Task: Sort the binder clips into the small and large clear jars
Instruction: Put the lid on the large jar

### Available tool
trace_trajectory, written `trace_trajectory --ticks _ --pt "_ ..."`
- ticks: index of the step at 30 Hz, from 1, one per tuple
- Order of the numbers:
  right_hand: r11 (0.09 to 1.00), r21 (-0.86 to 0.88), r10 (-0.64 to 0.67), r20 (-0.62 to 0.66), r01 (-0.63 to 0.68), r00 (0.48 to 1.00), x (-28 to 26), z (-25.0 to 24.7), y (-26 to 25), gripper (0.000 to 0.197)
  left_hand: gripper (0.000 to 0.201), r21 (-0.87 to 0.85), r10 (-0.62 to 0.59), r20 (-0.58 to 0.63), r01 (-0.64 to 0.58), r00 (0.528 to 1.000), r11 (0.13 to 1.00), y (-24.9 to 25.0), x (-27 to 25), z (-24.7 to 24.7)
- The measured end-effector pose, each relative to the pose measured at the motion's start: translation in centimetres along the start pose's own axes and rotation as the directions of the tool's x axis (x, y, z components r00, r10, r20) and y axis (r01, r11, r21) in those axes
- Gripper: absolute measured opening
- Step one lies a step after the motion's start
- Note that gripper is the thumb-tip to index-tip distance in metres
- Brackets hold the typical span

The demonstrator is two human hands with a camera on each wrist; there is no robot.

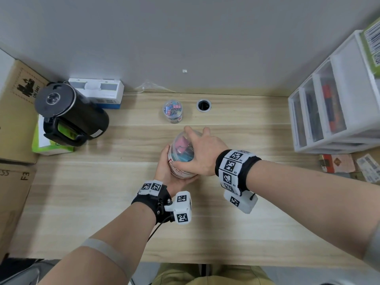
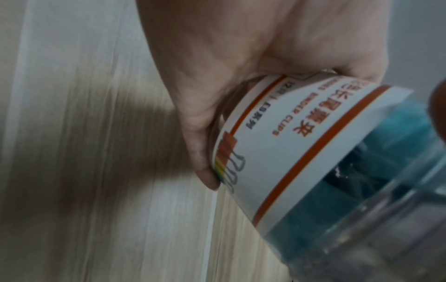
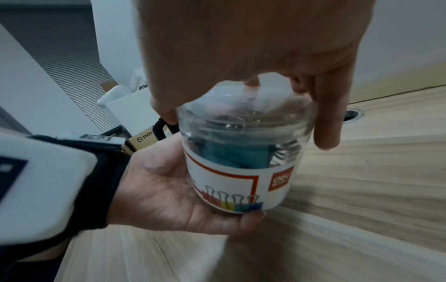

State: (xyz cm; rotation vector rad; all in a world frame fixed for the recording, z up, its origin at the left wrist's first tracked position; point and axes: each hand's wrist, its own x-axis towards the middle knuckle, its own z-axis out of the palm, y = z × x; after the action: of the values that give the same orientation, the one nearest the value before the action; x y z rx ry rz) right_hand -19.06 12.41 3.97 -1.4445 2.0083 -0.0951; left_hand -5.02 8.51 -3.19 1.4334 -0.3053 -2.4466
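The large clear jar (image 1: 182, 155), with a white and red label, holds big blue and pink binder clips and is tilted above the middle of the desk. My left hand (image 1: 164, 170) grips its base from below, fingers curled round the label (image 2: 289, 143). From above, my right hand (image 1: 202, 150) grips the jar's clear lid (image 3: 241, 118), with its fingers (image 3: 325, 118) spread round the rim. Further back, the small clear jar (image 1: 172, 112) stands upright on the desk with its lid on, full of small coloured clips.
A black kettle (image 1: 70, 118) stands at the left on a green tissue box (image 1: 47, 146), with cardboard boxes (image 1: 14, 112) beside it. A white drawer unit (image 1: 333, 103) fills the right side. A cable hole (image 1: 203, 105) lies beside the small jar.
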Motion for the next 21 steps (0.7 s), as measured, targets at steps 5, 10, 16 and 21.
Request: trace_trajectory --ticks 5,10,16,21 --pt "0.946 0.22 0.235 0.038 -0.237 0.971 0.2 0.7 0.3 0.104 0.067 0.082 0.077 0.032 -0.079 0.997 0.993 -0.2 0.1 0.0" --pt "0.759 0.43 0.422 0.246 -0.488 0.873 1.1 0.6 -0.1 0.091 0.068 0.166 0.14 0.031 -0.143 0.99 0.976 -0.6 0.8 0.5" --pt "0.536 0.67 0.352 0.376 -0.514 0.857 2.7 0.6 0.9 0.066 0.048 0.179 0.174 -0.006 -0.171 0.985 0.969 -0.5 1.4 0.9" --pt "0.394 0.671 0.353 0.52 -0.627 0.778 2.2 -0.6 1.9 0.06 0.034 0.207 0.156 -0.004 -0.152 0.988 0.966 -0.2 1.6 1.2"
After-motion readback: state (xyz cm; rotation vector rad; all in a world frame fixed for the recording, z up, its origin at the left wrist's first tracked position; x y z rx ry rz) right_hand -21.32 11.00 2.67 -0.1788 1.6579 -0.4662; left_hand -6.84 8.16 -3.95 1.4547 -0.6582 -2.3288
